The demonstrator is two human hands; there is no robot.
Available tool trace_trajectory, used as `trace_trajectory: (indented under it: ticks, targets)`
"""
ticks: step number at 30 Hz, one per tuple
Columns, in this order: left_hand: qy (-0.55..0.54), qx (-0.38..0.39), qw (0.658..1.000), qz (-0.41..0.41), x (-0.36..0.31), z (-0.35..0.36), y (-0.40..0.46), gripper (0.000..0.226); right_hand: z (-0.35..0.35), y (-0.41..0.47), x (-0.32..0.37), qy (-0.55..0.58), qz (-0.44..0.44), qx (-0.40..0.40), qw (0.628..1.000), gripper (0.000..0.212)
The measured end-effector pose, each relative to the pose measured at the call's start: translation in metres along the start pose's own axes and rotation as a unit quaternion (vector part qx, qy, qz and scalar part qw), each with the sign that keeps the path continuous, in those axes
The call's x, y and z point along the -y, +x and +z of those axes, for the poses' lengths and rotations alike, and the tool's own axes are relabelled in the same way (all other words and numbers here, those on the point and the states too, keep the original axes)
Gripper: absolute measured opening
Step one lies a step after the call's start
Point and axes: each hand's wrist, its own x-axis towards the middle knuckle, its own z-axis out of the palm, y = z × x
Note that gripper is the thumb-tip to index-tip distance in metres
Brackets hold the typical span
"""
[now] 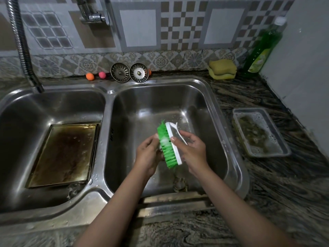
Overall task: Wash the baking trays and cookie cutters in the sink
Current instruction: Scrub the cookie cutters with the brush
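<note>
Over the right sink basin (210, 111), my right hand (193, 150) grips a scrub brush (169, 145) with green bristles and a white handle. My left hand (148, 154) is curled against the bristles and holds something small that is mostly hidden; I cannot tell what it is. A stained, brownish baking tray (62, 154) lies in the left basin (21, 122). A soapy metal tray (260, 132) sits on the counter to the right of the sink.
A tap hose (21, 43) drops at the back left. Two sink strainers (129, 73) and small orange and pink balls (96, 75) line the back ledge. Yellow sponges (222, 69) and a green dish-soap bottle (263, 49) stand at the back right beside a wall.
</note>
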Motion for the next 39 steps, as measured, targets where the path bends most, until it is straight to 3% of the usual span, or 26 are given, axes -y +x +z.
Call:
trace_trajectory:
  ticks: [6, 9, 12, 14, 19, 22, 26, 28, 31, 33, 35, 39]
  targets:
    - [-0.019, 0.033, 0.998, -0.041, 0.005, -0.012, -0.007, 0.017, -0.009, 0.019, -0.014, -0.136, -0.045, -0.061, 0.988, 0.04]
    - [-0.023, 0.031, 0.998, -0.051, 0.006, -0.012, -0.007, 0.015, -0.018, 0.021, -0.007, -0.107, -0.045, -0.106, 0.988, 0.039]
    - [-0.044, 0.015, 0.998, -0.051, 0.003, -0.005, -0.005, 0.016, -0.011, 0.004, 0.0, -0.061, -0.052, -0.046, 0.996, 0.037]
    - [-0.054, 0.02, 0.997, -0.059, -0.001, -0.002, -0.005, 0.016, -0.003, -0.004, -0.004, -0.095, -0.087, -0.004, 0.992, 0.042]
    - [-0.035, 0.038, 0.998, -0.048, -0.012, -0.022, -0.017, 0.015, -0.001, 0.002, -0.003, -0.222, -0.136, -0.037, 0.965, 0.047]
    - [-0.022, 0.071, 0.997, -0.027, -0.033, -0.05, -0.031, 0.017, -0.003, 0.0, 0.0, -0.235, -0.148, -0.036, 0.96, 0.046]
    - [0.043, 0.048, 0.998, 0.024, -0.076, -0.108, -0.057, 0.029, -0.005, -0.007, -0.005, -0.25, -0.142, -0.015, 0.958, 0.047]
    - [0.141, 0.011, 0.989, 0.045, -0.095, -0.147, -0.066, 0.035, -0.006, -0.011, -0.01, -0.265, -0.139, -0.005, 0.954, 0.049]
    - [0.334, -0.019, 0.942, 0.025, -0.11, -0.199, -0.066, 0.037, -0.005, -0.014, -0.018, -0.28, -0.135, 0.006, 0.95, 0.05]
    - [0.396, -0.014, 0.918, -0.015, -0.105, -0.218, -0.058, 0.036, -0.004, -0.015, -0.022, -0.288, -0.13, 0.012, 0.949, 0.05]
    - [0.42, -0.012, 0.907, -0.037, -0.096, -0.225, -0.048, 0.034, -0.002, -0.015, -0.025, -0.292, -0.124, 0.016, 0.948, 0.05]
    - [0.392, -0.047, 0.917, -0.059, -0.086, -0.231, -0.037, 0.03, -0.001, -0.016, -0.026, -0.286, -0.117, 0.014, 0.951, 0.049]
